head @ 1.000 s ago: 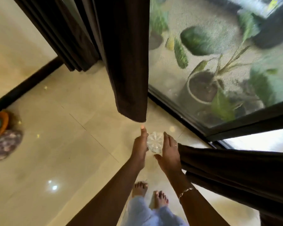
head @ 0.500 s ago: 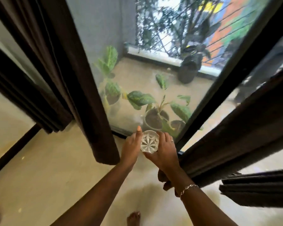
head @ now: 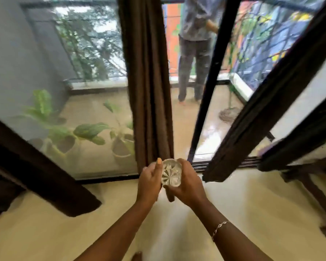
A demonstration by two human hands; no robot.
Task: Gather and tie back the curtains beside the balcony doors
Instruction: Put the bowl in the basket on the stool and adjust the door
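Left hand [head: 150, 178] and right hand [head: 187, 183], lower centre, together grip a round glass piece [head: 171, 173] before the hem of the middle curtain [head: 149, 81], which hangs loose between the left curtain [head: 36, 172] and the right curtain [head: 262, 110] against the balcony door frame [head: 213, 72].

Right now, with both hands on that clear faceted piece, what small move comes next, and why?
Probably raise the clear faceted piece toward the middle curtain: left hand and right hand hold it near the hem, and the curtain hangs loose, untied.
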